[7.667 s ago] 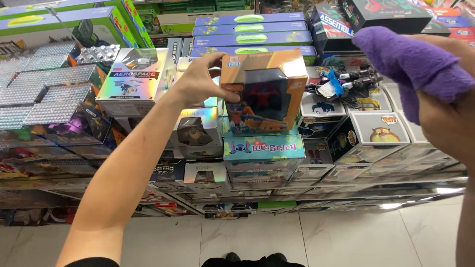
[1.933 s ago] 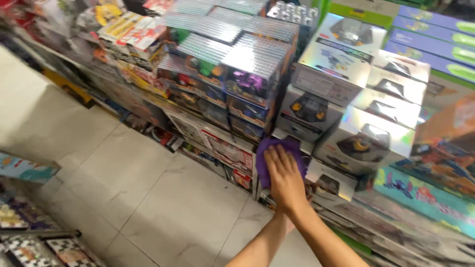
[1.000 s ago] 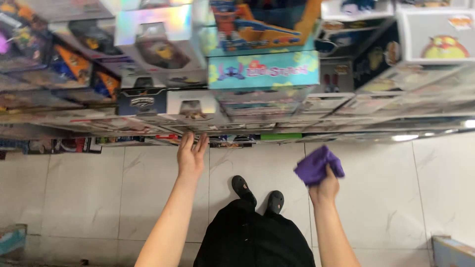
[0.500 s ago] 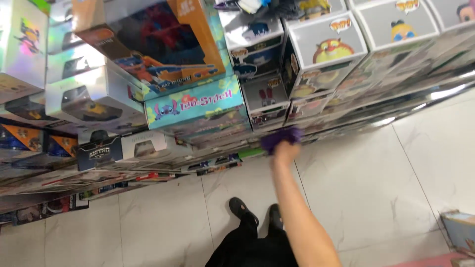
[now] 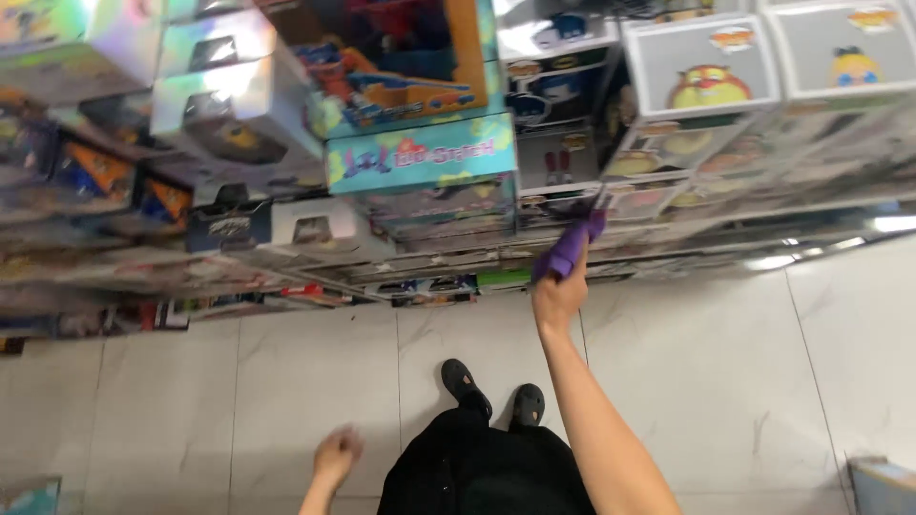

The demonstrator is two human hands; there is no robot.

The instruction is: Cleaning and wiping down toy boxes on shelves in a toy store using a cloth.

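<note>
My right hand (image 5: 559, 294) is stretched forward and grips a purple cloth (image 5: 571, 250), pressing it against the low front edge of a stack of boxed toys (image 5: 420, 162). My left hand (image 5: 336, 456) hangs low near my body, blurred, with nothing in it; whether its fingers are curled is hard to tell. A teal box (image 5: 422, 154) sits under an orange box (image 5: 410, 57) in the stack, just left of the cloth.
White window boxes with figures (image 5: 708, 69) stand to the right of the cloth, shiny silver boxes (image 5: 229, 105) to the left. Pale floor tiles (image 5: 725, 362) lie below. My black shoes (image 5: 491, 391) stand close to the stack. Another box corner (image 5: 883, 482) shows at bottom right.
The view has tilted and shifted. My right hand keeps the cloth against the lower boxes. My left hand, raised a second ago, has dropped down beside my body.
</note>
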